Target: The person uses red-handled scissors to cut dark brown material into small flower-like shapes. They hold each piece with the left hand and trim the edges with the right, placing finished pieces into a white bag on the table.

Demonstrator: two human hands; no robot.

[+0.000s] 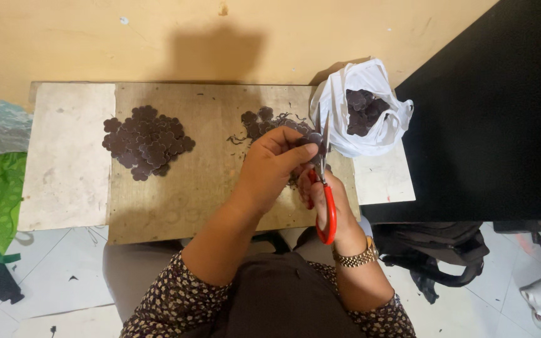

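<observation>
Mid-cut, by the look of it: left hand [275, 164] pinching a small dark flower-shaped cutout [315, 139] between thumb and fingertips, right hand [336, 206] closed through the handles of red-handled scissors [325, 188], blades up and nearly shut against the piece's edge. All of this above the right half of the wooden board [208, 188], just short of its right edge. Finished-looking pile of dark scalloped cutouts [148, 141] toward the board's left end, well apart from the hands. Smaller heap with thin trimmings [264, 122] near the far edge, partly hidden behind the left hand. White plastic bag [364, 109] holding more dark pieces, slumped over the far right corner, close beside the blade tips. Next move, judged from here: turning the piece a little between the fingertips and biting again, blade tips kept off the bag. Bare wood along the near edge and in the middle, between pile and hands.
</observation>
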